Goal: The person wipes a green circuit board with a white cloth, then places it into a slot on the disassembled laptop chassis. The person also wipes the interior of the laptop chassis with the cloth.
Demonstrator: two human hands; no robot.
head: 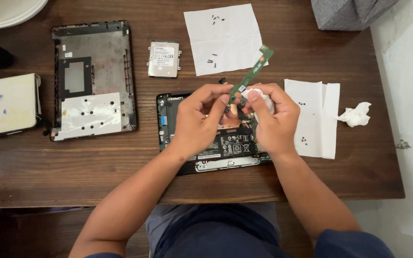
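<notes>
Both hands closed: L hand (198, 117) pinches green board (250, 75); R hand (273, 119) grips white tissue (259, 95) against it.

a hard drive (164, 59), a removed bottom cover (92, 79) and a crumpled tissue (357, 114).

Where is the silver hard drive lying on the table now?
In the head view, the silver hard drive lies flat on the wooden table, upper middle, between the removed laptop bottom cover on its left and the white paper with screws on its right.
</notes>
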